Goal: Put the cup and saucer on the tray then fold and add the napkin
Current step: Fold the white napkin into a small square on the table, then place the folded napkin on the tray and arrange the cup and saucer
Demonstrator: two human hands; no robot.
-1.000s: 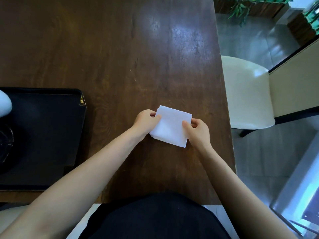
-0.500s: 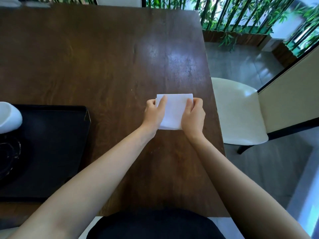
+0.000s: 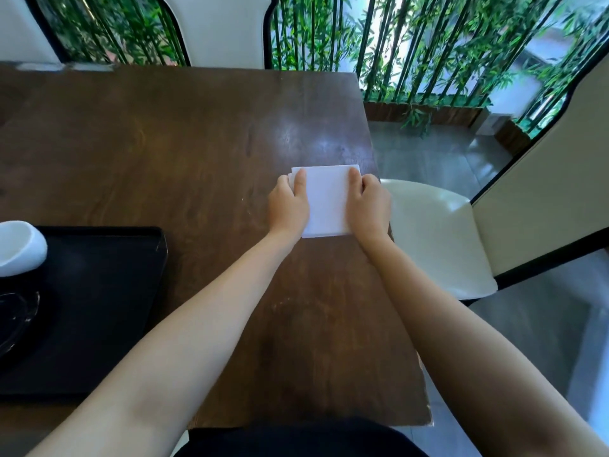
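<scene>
A white napkin (image 3: 327,201), folded into a small rectangle, lies flat on the dark wooden table (image 3: 184,153) near its right edge. My left hand (image 3: 288,206) grips its left side and my right hand (image 3: 369,206) grips its right side, thumbs on top. At the left edge sits a black tray (image 3: 108,291). On it stands a white cup (image 3: 19,247), cut off by the frame, with a dark glassy saucer (image 3: 14,316) in front of it.
A cream chair seat (image 3: 431,239) stands right of the table beside a beige partition (image 3: 540,199). Another white chair back (image 3: 224,28) is at the far side. Bamboo plants (image 3: 428,51) line the window behind.
The napkin went from tilted and held by its side edges to squared up and flat. Both hands have closed in over its sides. The view has tilted upward.
</scene>
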